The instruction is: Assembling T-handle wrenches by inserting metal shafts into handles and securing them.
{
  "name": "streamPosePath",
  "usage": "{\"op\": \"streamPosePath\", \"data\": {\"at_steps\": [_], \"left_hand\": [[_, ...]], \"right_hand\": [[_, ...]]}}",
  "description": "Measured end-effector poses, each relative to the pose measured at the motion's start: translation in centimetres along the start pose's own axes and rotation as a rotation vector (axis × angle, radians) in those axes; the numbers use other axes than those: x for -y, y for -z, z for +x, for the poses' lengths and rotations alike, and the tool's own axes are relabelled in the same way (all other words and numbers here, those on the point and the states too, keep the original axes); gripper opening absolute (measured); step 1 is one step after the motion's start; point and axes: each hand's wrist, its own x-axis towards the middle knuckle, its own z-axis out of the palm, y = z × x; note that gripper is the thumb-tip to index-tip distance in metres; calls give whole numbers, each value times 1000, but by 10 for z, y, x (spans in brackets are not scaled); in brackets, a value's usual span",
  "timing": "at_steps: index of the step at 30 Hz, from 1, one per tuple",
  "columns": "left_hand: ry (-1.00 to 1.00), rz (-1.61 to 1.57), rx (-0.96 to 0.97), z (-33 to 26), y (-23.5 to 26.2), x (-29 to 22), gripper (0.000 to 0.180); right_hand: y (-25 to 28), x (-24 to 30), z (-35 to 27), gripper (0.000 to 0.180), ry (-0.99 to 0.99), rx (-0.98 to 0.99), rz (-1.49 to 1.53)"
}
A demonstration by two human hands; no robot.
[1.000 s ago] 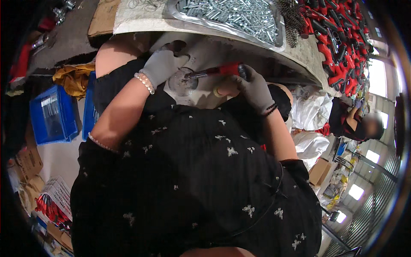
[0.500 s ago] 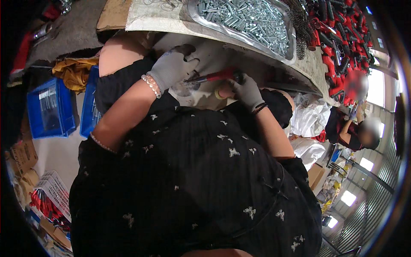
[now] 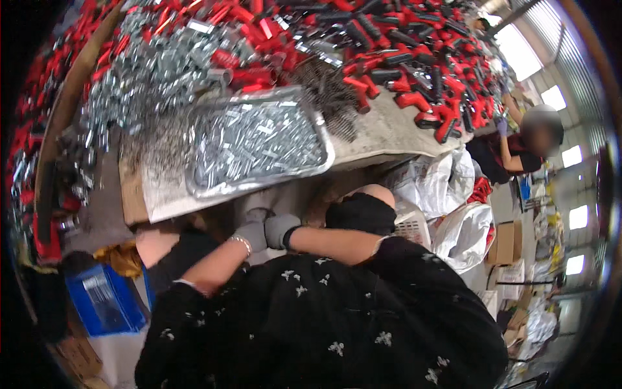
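Gloves (image 3: 282,224), grey, are meeting just below the table (image 3: 395,123) edge: from afar, I am viewing my left hand (image 3: 253,237) touching my right hand (image 3: 278,233). Fingers are mostly hiding, so I am unable to tell whether either hand is pinching anything. Nearest beyond, a tray (image 3: 329,154) is resting on the table, holding silvery pins (image 3: 259,136). Farther out, red-and-black tools (image 3: 421,71) are lying heaped; a blue bin (image 3: 107,305) is standing left, white sacks (image 3: 461,236) right, near a co-worker (image 3: 512,152).
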Motion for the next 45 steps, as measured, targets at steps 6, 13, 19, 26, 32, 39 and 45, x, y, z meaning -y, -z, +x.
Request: {"op": "streamPosePath", "data": {"at_steps": [6,13,19,26,32,39,45], "left_hand": [[-147,-256,306,12,-8,24,43],[3,-274,609,38,-28,46,49],[133,-108,797,56,-2,40,51],[113,-57,613,33,-11,30,43],[4,-250,598,20,-41,40,52],[-16,-446,320,-18,124,-29,63],[-140,-502,-174,-2,82,-47,21]], "right_hand": [[-13,-12,2,55,68,-159,137],[2,-14,-3,50,117,-143,176],[15,-27,4,41,87,-173,211],[19,-13,-39,36,204,-241,125],[-32,-4,9,45,-9,-142,267],[44,-61,-176,40,109,-370,329],[-31,-128,-309,35,161,-786,722]]}}
